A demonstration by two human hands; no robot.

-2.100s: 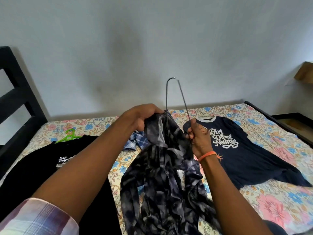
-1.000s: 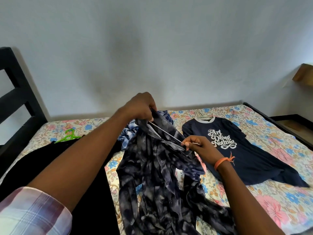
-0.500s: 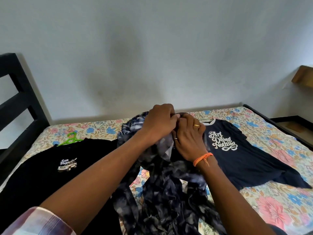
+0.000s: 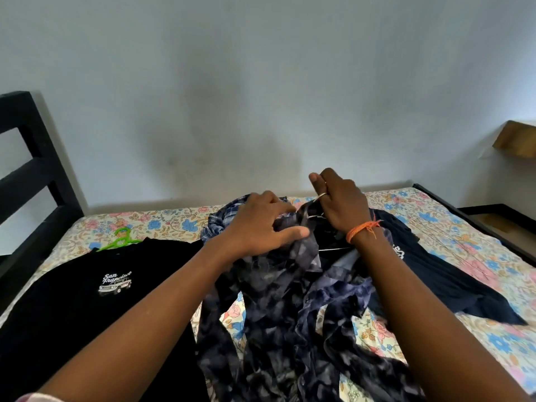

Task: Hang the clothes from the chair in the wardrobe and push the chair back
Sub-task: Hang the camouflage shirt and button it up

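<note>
A dark grey-and-black patterned shirt (image 4: 278,309) lies bunched on the floral bed (image 4: 174,219) in front of me. My left hand (image 4: 261,224) grips the shirt's collar fabric. My right hand (image 4: 336,201) holds a thin metal wire hanger (image 4: 316,216) that is mostly buried inside the shirt; only short bits of wire show. A blue plaid shirt (image 4: 223,219) is crumpled just behind my left hand.
A black San Francisco T-shirt (image 4: 95,285) on a green hanger (image 4: 121,239) lies at the left. A navy printed T-shirt (image 4: 429,271) lies at the right. The black headboard (image 4: 32,181) stands at the left, with a grey wall behind the bed.
The hanger, earlier held upright above the shirt, has gone down inside it. My hands met at the collar and have now drawn slightly apart, the right one lifted.
</note>
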